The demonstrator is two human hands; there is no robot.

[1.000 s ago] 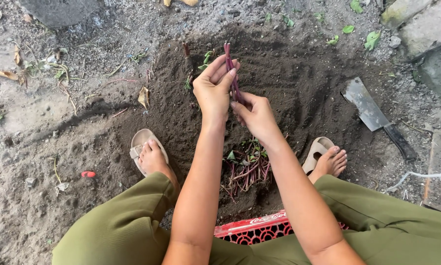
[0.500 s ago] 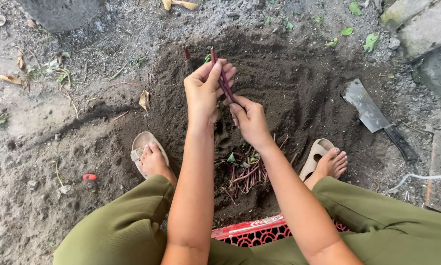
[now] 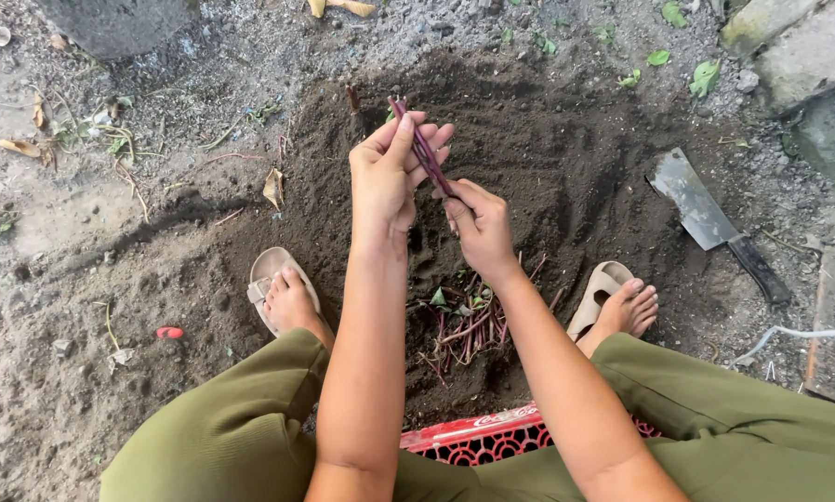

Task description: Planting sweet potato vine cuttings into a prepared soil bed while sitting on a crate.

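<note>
hands pinch purple stems over dark soil, left hand fingers curled, right hand gripping below.

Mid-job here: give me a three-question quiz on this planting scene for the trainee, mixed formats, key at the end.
1. True or false: both the left hand and the right hand grip the purple stems.
2. Which side of the person does the cleaver lie on? A) left B) right C) between the feet
3. Fill in: the pile of cuttings lies on the dark soil just beyond the red ____.

Key
1. True: both hands pinch the same small bunch above the soil.
2. B: it lies flat on the ground past the right foot, untouched.
3. Crate.
</note>
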